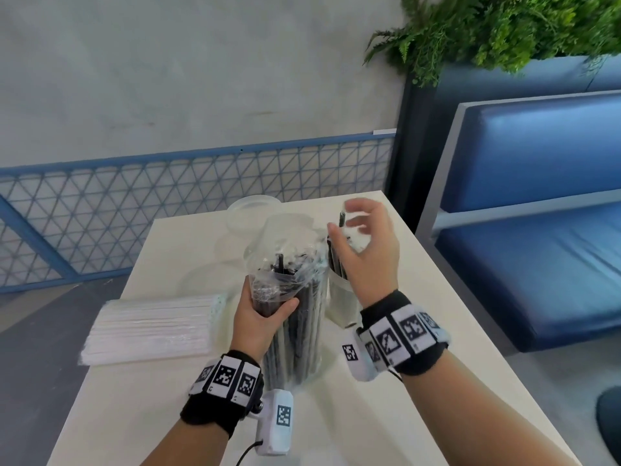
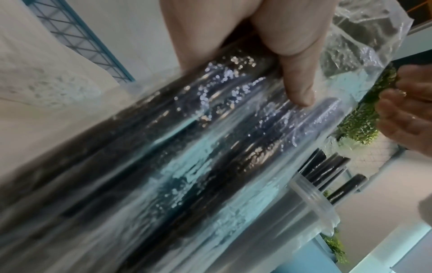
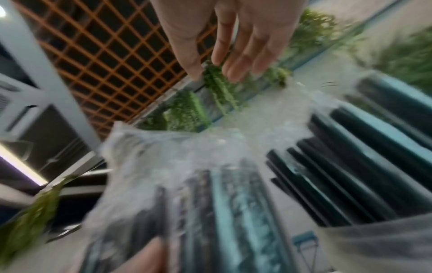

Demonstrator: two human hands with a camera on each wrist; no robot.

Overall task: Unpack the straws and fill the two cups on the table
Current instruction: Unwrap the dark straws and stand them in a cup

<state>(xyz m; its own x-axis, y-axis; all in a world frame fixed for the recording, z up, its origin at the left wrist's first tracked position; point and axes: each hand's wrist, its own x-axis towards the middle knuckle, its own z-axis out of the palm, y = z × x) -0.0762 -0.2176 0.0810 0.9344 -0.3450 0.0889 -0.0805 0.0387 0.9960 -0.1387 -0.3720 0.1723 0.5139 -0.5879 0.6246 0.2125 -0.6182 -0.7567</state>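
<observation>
A clear plastic bag of black straws (image 1: 295, 331) stands upright on the cream table (image 1: 420, 381), its torn top open. My left hand (image 1: 268, 307) grips the bag near its upper part, thumb pressed on the film (image 2: 299, 88). Just right of the bag is a pale cup (image 1: 339, 304) holding several black straws (image 1: 334, 260). My right hand (image 1: 353, 227) hovers over that cup, fingers spread and relaxed, holding nothing; its fingers (image 3: 233, 55) point past the bag (image 3: 187, 166). A second, translucent cup (image 1: 252, 213) sits behind the bag.
A wrapped pack of white straws (image 1: 151, 327) lies at the table's left side. A blue bench (image 1: 537, 264) runs along the right of the table, with green plants (image 1: 504, 28) above it. A blue mesh railing (image 1: 168, 203) stands beyond the far edge.
</observation>
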